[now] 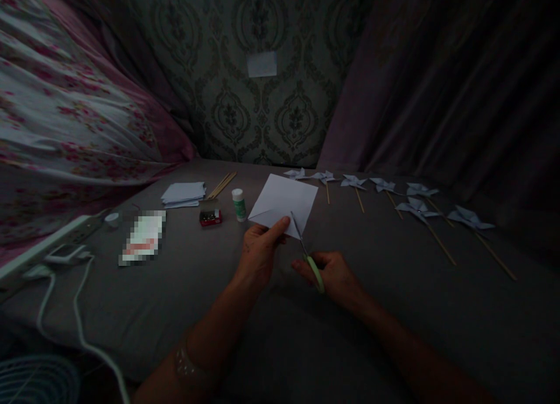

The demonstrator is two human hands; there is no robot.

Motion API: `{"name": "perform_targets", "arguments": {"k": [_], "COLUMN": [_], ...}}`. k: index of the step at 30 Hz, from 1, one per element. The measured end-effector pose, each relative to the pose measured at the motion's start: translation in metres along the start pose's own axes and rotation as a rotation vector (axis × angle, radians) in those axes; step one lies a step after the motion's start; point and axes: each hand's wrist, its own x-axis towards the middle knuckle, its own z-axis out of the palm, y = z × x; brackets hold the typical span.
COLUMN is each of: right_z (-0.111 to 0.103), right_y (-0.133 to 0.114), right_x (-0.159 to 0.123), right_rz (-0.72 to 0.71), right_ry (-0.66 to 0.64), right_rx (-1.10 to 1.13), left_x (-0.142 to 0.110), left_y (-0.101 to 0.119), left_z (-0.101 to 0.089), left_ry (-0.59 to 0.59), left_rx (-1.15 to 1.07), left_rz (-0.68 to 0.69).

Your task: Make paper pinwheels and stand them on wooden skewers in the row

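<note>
A white square sheet of paper is pinched at its near edge by my left hand, thumb on top. One slit runs in from its left corner. My right hand grips a pair of scissors by the light green handles. The scissor blades point away from me and lie at the paper's near corner, beside my left thumb. How far apart the blades are is hard to make out. Just left of the paper stands a glue stick with a white cap and green label.
Several paper pinwheels on sticks lie along the right. At the left are a paper stack, wooden sticks, a small red box, a blurred packet, and a power strip with white cables.
</note>
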Motion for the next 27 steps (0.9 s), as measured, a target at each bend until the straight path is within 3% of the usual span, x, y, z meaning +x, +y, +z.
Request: {"name": "perform_targets", "arguments": {"k": [13,19,21,23,27], "right_z": [0.001,-0.010,-0.018,-0.027,-0.043], "right_y": [0.003,-0.001,-0.002,0.001,0.019], "right_x": [0.001,0.000,0.002,0.008,0.027], "right_rz": [0.004,-0.048,-0.053,-0.015,-0.015], "right_ry": [0.005,-0.241,-0.259,-0.136,0.298], "right_rx": [-0.012,-0.104,-0.095,-0.032,0.213], "left_x": [0.000,0.006,0.010,0.013,0.014], "left_y": [0.000,0.001,0.000,-0.001,-0.005], "left_z": [0.001,-0.002,-0.004,-0.006,-0.005], "left_ry": [0.001,0.085,0.118,0.128,0.046], "left_rx": [-0.021,-0.075,-0.124,-0.157,-0.125], "left_rz": [-0.007,0.009,0.002,-0.023,-0.124]}}
